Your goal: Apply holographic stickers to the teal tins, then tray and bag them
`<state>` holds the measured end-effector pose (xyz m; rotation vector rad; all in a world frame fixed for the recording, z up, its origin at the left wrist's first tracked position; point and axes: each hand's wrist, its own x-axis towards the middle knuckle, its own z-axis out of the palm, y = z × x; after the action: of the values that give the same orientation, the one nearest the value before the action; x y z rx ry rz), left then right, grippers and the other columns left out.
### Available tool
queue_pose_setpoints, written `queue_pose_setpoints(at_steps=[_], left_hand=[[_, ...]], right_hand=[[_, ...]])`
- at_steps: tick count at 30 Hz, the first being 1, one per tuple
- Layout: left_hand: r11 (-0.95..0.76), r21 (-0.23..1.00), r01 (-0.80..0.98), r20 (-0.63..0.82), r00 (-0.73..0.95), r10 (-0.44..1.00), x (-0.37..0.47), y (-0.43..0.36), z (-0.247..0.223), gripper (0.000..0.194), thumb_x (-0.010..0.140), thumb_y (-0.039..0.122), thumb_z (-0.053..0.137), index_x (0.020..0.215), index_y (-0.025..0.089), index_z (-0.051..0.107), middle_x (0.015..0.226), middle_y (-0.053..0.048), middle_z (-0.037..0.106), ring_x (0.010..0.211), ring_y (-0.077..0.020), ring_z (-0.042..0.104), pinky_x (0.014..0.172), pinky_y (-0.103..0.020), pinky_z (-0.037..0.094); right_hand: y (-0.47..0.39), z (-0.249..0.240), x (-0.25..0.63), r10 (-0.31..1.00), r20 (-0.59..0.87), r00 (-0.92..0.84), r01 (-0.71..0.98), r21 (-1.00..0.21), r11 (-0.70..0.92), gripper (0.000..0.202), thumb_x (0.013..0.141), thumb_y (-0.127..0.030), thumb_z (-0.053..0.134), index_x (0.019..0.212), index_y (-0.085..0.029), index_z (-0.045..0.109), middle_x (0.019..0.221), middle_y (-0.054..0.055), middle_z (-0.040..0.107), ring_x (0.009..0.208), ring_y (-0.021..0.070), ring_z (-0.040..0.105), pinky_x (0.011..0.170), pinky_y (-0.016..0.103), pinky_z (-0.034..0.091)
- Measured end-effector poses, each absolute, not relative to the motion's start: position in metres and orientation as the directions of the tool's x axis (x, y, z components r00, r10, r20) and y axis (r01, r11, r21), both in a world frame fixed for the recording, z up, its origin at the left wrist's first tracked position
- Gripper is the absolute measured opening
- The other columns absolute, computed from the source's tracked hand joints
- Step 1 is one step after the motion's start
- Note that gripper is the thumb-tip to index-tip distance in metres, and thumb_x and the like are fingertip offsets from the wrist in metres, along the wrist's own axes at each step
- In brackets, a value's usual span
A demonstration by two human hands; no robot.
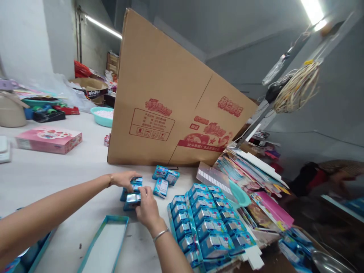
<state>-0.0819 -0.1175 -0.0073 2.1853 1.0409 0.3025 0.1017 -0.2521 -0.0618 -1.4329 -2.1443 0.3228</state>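
Observation:
Both of my hands meet over a small cluster of blue boxes with shiny tops on the white table. My left hand (125, 179) is closed around the farther blue boxes (137, 181). With its fingers curled over the near side, my right hand (148, 208) grips the front blue box (132, 201). Just beyond them lie several loose blue boxes (161, 187). A shallow blue-rimmed tray (123, 227) with a white bottom stands in front of me. To the right, blue trays (187, 204) are packed with rows of the same boxes.
A large brown carton (170, 76) stands tilted at the back of the table. At left lies a pink box (48, 139); a turquoise basin (102, 116) is behind it. Stacked printed sheets (250, 167) fill the right side. A person (321, 174) bends down at far right.

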Motion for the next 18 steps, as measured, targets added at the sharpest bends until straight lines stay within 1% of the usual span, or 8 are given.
queue_pose_setpoints(at_steps=[3, 6, 8, 10, 12, 14, 16, 18], left_hand=[[-0.257, 0.811, 0.525, -0.136, 0.598, 0.79, -0.099, -0.127, -0.002, 0.077, 0.05, 0.033, 0.079, 0.125, 0.018, 0.068, 0.13, -0.01, 0.07, 0.121, -0.0348, 0.063, 0.098, -0.033, 0.051], [-0.075, 0.895, 0.441, -0.15, 0.454, 0.878, -0.105, -0.137, -0.005, 0.084, 0.057, 0.049, 0.079, 0.131, 0.015, 0.061, 0.144, -0.017, 0.059, 0.132, -0.035, 0.055, 0.106, -0.036, 0.047], [0.032, 0.924, 0.381, -0.159, 0.307, 0.939, -0.102, -0.145, -0.013, 0.096, 0.058, 0.06, 0.078, 0.137, 0.01, 0.054, 0.15, -0.024, 0.049, 0.137, -0.038, 0.049, 0.111, -0.043, 0.042], [0.12, 0.941, 0.317, -0.174, 0.147, 0.974, -0.095, -0.154, -0.024, 0.105, 0.059, 0.065, 0.077, 0.141, 0.006, 0.047, 0.154, -0.029, 0.041, 0.141, -0.0407, 0.042, 0.114, -0.048, 0.036], [0.192, 0.95, 0.248, -0.2, 0.01, 0.98, -0.087, -0.164, -0.036, 0.109, 0.061, 0.067, 0.077, 0.143, 0.004, 0.041, 0.156, -0.031, 0.036, 0.143, -0.0424, 0.038, 0.115, -0.051, 0.033], [0.241, 0.956, 0.169, -0.232, -0.07, 0.97, -0.078, -0.176, -0.046, 0.105, 0.065, 0.067, 0.075, 0.143, 0.005, 0.04, 0.154, -0.031, 0.039, 0.139, -0.0427, 0.044, 0.112, -0.051, 0.039], [0.252, 0.964, 0.081, -0.246, -0.072, 0.966, -0.071, -0.187, -0.054, 0.093, 0.07, 0.066, 0.073, 0.139, 0.01, 0.045, 0.145, -0.026, 0.054, 0.128, -0.0385, 0.058, 0.102, -0.045, 0.05], [0.241, 0.971, 0.003, -0.24, -0.042, 0.97, -0.066, -0.193, -0.058, 0.078, 0.072, 0.062, 0.073, 0.131, 0.015, 0.053, 0.13, -0.019, 0.068, 0.111, -0.0325, 0.07, 0.087, -0.037, 0.058]], right_hand=[[-0.252, -0.076, 0.098, 0.886, 0.41, -0.216, 0.636, -0.629, 0.447, 0.088, 0.072, -0.018, 0.074, 0.149, -0.023, 0.031, 0.145, 0.013, 0.041, 0.131, 0.0286, 0.047, 0.104, 0.04, 0.047], [-0.239, -0.079, 0.117, 0.94, 0.327, 0.092, 0.661, -0.727, 0.188, 0.07, 0.087, -0.035, 0.063, 0.149, -0.022, 0.031, 0.146, 0.014, 0.045, 0.13, 0.0263, 0.051, 0.1, 0.038, 0.049], [-0.223, -0.076, 0.134, 0.933, 0.222, 0.283, 0.71, -0.703, -0.048, 0.055, 0.095, -0.036, 0.051, 0.145, -0.019, 0.038, 0.146, 0.017, 0.046, 0.134, 0.0281, 0.047, 0.106, 0.04, 0.044], [-0.207, -0.074, 0.147, 0.929, 0.128, 0.347, 0.741, -0.645, -0.188, 0.058, 0.09, -0.039, 0.059, 0.141, -0.016, 0.045, 0.149, 0.022, 0.041, 0.137, 0.0351, 0.041, 0.11, 0.048, 0.038], [-0.194, -0.073, 0.15, 0.929, 0.047, 0.368, 0.756, -0.596, -0.27, 0.07, 0.08, -0.042, 0.071, 0.141, -0.016, 0.047, 0.152, 0.026, 0.036, 0.135, 0.0424, 0.042, 0.106, 0.057, 0.038], [-0.186, -0.073, 0.147, 0.92, -0.01, 0.392, 0.768, -0.546, -0.334, 0.077, 0.077, -0.044, 0.073, 0.143, -0.015, 0.045, 0.151, 0.029, 0.035, 0.131, 0.0453, 0.045, 0.101, 0.061, 0.039], [-0.185, -0.07, 0.143, 0.919, -0.034, 0.393, 0.783, -0.511, -0.354, 0.075, 0.079, -0.042, 0.07, 0.143, -0.012, 0.044, 0.148, 0.031, 0.037, 0.129, 0.0449, 0.048, 0.099, 0.059, 0.04], [-0.186, -0.063, 0.143, 0.929, -0.048, 0.366, 0.799, -0.495, -0.34, 0.065, 0.079, -0.038, 0.068, 0.137, -0.012, 0.052, 0.146, 0.029, 0.042, 0.126, 0.0432, 0.052, 0.1, 0.055, 0.042]])
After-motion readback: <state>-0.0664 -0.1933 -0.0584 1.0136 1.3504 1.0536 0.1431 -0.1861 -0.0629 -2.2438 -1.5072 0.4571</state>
